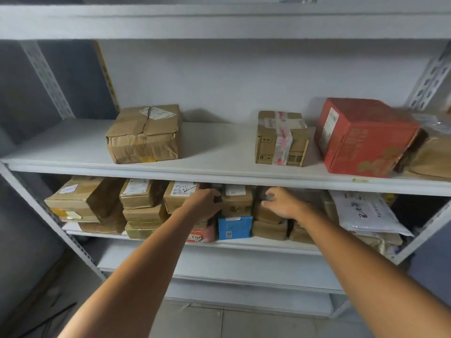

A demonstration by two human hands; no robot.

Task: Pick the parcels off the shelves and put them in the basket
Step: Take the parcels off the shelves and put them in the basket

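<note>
A small brown parcel (236,203) with a white label sits on top of a blue parcel (234,227) on the middle shelf (256,245). My left hand (205,203) is against this parcel's left side, its fingers curled into the dark gap beside a labelled brown box (179,195). The fingertips are hidden. My right hand (280,203) hovers to the parcel's right over stacked brown parcels (268,228), fingers apart and holding nothing. No basket is in view.
The upper shelf (207,172) carries a crumpled brown box (145,134), a taped carton (280,140), a red box (361,137) and a brown parcel at the far right. The middle shelf also holds several brown boxes on the left and a white mailer bag (366,213).
</note>
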